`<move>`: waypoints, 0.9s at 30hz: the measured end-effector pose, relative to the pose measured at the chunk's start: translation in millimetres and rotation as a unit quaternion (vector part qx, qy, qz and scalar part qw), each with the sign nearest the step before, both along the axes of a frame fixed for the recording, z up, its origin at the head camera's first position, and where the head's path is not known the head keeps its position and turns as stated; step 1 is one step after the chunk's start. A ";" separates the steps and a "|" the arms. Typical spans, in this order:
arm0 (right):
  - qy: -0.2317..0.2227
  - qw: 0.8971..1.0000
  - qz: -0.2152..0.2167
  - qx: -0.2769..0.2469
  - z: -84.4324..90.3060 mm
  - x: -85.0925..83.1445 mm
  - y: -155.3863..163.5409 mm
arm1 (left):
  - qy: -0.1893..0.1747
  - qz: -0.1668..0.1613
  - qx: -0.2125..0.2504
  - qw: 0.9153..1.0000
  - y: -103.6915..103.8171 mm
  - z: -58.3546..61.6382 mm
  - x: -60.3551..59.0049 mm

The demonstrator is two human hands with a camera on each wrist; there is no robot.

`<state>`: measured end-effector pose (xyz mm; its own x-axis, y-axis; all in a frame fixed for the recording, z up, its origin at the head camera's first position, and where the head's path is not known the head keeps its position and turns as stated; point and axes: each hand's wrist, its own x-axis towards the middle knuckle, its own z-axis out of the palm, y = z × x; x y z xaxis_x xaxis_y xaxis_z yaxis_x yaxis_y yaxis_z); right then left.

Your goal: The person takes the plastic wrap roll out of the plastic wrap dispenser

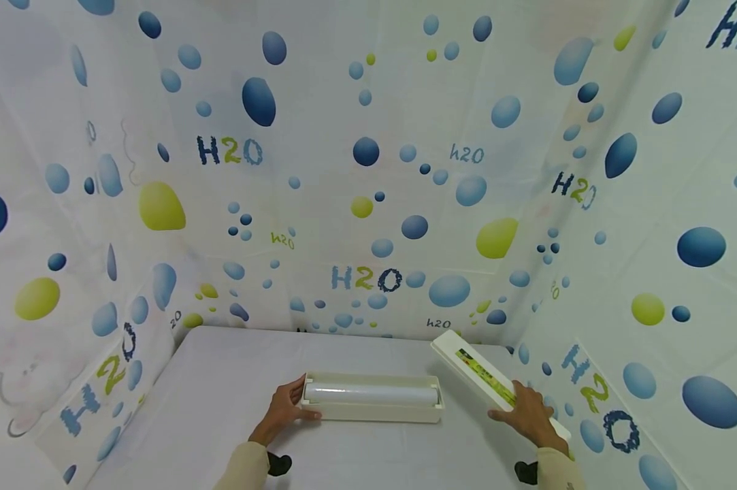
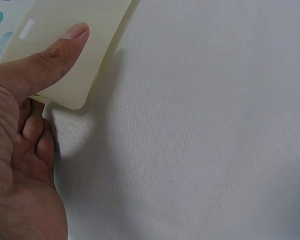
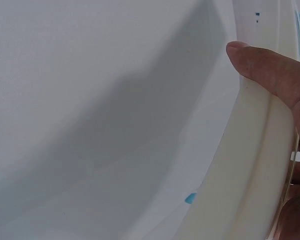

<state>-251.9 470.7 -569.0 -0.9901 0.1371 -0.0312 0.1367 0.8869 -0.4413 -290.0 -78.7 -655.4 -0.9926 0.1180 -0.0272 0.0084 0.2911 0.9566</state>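
A cream plastic-wrap dispenser base lies open on the white table, with a clear film roll inside it. My left hand grips the base's left end, thumb on the front wall; the left wrist view shows the thumb on the cream base. The long cream lid with a green label lies apart at the right, angled away. My right hand holds its near end, and the right wrist view shows the thumb over the lid's edge.
Curtain walls printed with blue and green drops and "H2O" enclose the table on three sides. The lid sits close to the right wall. White tabletop stretches to the left and in front of the base.
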 end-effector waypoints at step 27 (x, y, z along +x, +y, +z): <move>-0.006 1.000 -0.005 -0.009 -3.7 10.3 5.2 | 0.003 -0.011 -0.009 1.000 -2.7 2.2 -3.3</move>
<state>-241.5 475.9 -572.7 -0.9883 0.1454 -0.0458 0.1502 0.8771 -0.4562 -293.3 -81.4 -653.3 -0.9900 0.1390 -0.0238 0.0205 0.3087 0.9509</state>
